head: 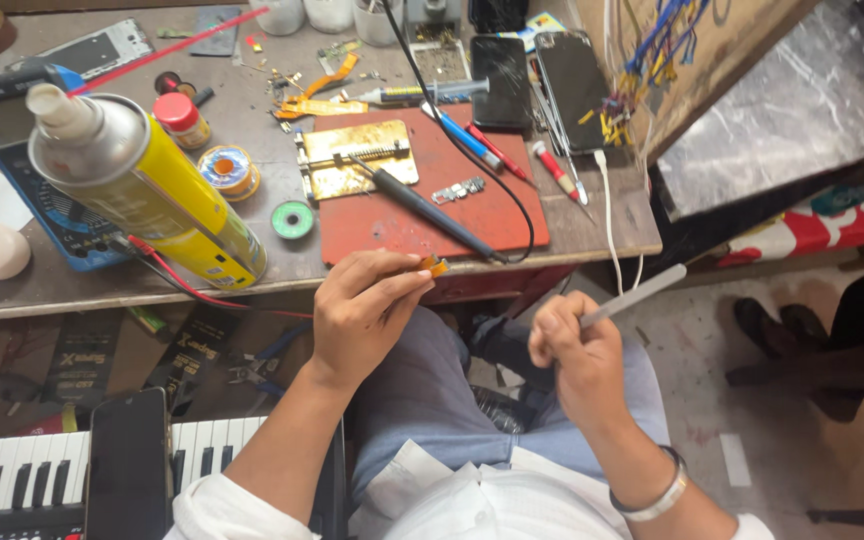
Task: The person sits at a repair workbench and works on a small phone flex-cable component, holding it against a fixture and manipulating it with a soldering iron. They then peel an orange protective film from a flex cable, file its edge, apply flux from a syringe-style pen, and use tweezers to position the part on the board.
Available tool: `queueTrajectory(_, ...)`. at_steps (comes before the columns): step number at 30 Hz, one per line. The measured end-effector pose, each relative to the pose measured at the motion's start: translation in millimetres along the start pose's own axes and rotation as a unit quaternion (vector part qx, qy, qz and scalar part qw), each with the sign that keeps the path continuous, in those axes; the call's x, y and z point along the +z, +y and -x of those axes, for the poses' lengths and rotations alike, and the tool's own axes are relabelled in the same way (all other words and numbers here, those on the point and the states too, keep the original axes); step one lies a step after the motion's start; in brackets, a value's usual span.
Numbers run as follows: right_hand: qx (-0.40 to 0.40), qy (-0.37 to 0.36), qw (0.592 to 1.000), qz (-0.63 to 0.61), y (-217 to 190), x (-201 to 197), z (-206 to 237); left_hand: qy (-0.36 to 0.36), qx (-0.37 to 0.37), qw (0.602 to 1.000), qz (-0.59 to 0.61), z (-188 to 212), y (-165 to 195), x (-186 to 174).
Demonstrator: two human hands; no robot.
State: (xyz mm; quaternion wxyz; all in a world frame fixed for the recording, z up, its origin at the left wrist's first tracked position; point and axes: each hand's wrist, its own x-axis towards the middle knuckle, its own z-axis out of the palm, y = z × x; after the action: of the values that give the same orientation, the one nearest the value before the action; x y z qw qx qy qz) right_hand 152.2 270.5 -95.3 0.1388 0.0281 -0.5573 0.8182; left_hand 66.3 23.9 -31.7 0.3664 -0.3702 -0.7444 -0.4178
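1. Your left hand [362, 310] is raised just off the front edge of the workbench [52, 285], with thumb and fingertips pinched shut on a small orange part [436, 266].
2. That orange part sits at your fingertips, just below the near edge of the red work mat [472, 215] and close to the tip end of the soldering iron [422, 205] lying across the mat.
3. Your right hand [572, 350] is closed in a fist around a slim grey tool [637, 295], which juts up and to the right, over your lap and well apart from the bench.
4. On the mat, a brass-coloured board holder [357, 155] lies near its far left corner, with a small circuit board [457, 190] to the right of it.
5. To your left, a yellow spray can [152, 185] leans across a blue multimeter [42, 190]; a green tape roll [292, 219] lies between the can and the mat.
6. Two dark phones [537, 80] lie at the far side of the bench.
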Motion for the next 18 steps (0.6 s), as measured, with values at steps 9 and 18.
queueTrajectory(9, -0.007, 0.016, 1.000, 0.012, -27, -23, -21, 0.041, -0.089, 0.995, -0.033, -3, -19, -4)
queueTrajectory(18, -0.010, 0.015, 0.992, 0.127, -28, -27, -59, 0.044, -0.132, 0.988, -0.061, -6, -29, -13)
